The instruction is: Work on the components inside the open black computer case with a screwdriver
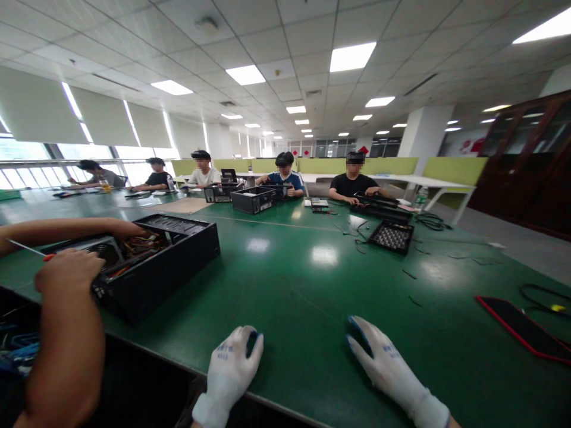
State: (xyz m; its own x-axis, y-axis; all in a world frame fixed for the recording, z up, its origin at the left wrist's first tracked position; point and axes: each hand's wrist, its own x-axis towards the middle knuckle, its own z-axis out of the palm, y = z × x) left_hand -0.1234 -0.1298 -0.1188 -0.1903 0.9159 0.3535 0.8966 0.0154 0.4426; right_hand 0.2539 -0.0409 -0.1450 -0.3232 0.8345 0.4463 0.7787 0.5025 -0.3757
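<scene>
My left hand [232, 362], in a white glove with blue fingertips, rests near the front edge of the green table [285, 285]. Its thumb and fingers curve apart, with nothing between them. Farther right, my right hand [384, 356] wears a matching glove and lies over the tabletop, thumb and fingers spread, holding nothing. Bare green surface lies between the two hands. To the left of my left hand stands a black computer case [165, 267], its side open and coloured cables [140, 245] showing inside. It is apart from both my hands.
At the left, a co-worker's arms [66, 315] reach to the open case; one hand holds a screwdriver [27, 249]. A black perforated panel [392, 236] and loose cables [430, 222] lie at the right, with a red-edged black mat [521, 327] nearer. Several people sit across the table.
</scene>
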